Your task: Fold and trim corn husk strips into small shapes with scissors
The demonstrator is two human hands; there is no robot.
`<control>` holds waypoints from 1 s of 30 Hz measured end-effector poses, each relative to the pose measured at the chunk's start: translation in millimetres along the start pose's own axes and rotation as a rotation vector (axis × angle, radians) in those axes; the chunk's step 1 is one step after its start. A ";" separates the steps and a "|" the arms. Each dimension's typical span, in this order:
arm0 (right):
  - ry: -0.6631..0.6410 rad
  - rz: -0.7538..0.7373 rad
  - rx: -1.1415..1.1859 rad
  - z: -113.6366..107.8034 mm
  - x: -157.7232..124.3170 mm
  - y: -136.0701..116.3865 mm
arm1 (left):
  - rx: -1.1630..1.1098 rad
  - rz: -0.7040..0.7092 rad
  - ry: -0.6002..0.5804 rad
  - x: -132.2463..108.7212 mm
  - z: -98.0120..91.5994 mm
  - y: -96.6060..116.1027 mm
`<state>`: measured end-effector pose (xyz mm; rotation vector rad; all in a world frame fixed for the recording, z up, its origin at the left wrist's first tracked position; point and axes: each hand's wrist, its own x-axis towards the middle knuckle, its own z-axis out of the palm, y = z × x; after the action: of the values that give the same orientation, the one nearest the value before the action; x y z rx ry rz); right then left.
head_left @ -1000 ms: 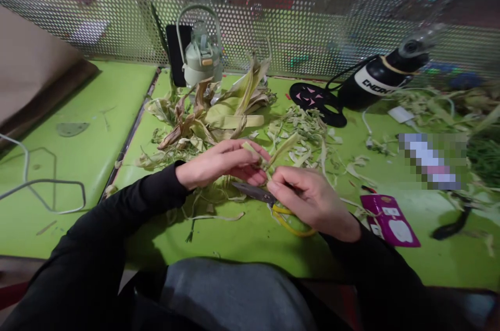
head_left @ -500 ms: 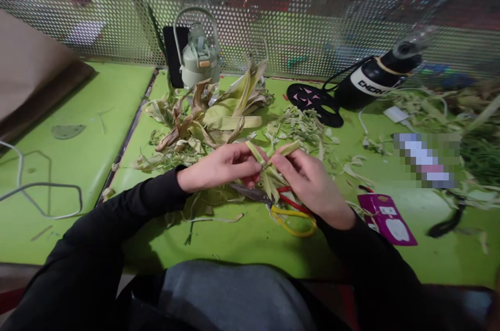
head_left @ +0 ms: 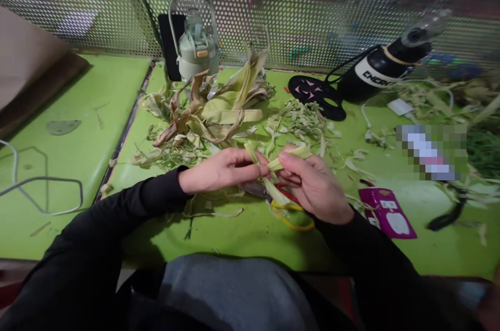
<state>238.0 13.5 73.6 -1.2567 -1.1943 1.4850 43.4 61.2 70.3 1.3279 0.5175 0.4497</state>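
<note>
Near the middle of the green table [head_left: 156,240], my left hand [head_left: 226,168] pinches a small bundle of pale green husk strips [head_left: 275,190] between thumb and fingers. My right hand [head_left: 318,182] is closed on one strip of the same bundle, which sticks out past its fingertips. Beneath the hands lie scissors [head_left: 291,221] with yellow and red handles, their blades partly covered by my left hand and the husk. Just beyond the hands rests a heap of dried and green corn husks [head_left: 219,112], with shredded bits [head_left: 302,120] to its right.
A pale green bottle [head_left: 197,52] and a dark phone [head_left: 171,47] stand by the perforated screen [head_left: 312,23]. To the right are a black bottle [head_left: 375,75], a black palette-shaped item [head_left: 312,94] and a purple packet [head_left: 386,213]. A brown paper bag [head_left: 35,68] sits at left.
My right hand has moved slightly right, away from my left hand, with its strip of husk. The whole view has shifted a little.
</note>
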 end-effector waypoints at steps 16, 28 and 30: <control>-0.246 -0.174 -0.659 1.2 0.0 -18.3 | 0.151 0.004 0.066 1.8 -4.8 -1.0; 0.027 -0.376 -0.817 -17.1 1.9 -34.4 | 0.137 -0.154 -0.275 4.1 -18.2 4.8; -0.164 -0.314 -0.799 -15.9 7.9 -29.5 | 0.168 -0.217 -0.331 2.7 -16.7 6.3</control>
<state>253.0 29.4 100.2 -1.3587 -2.1095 0.8995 35.6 77.2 73.6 1.4534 0.4221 0.0043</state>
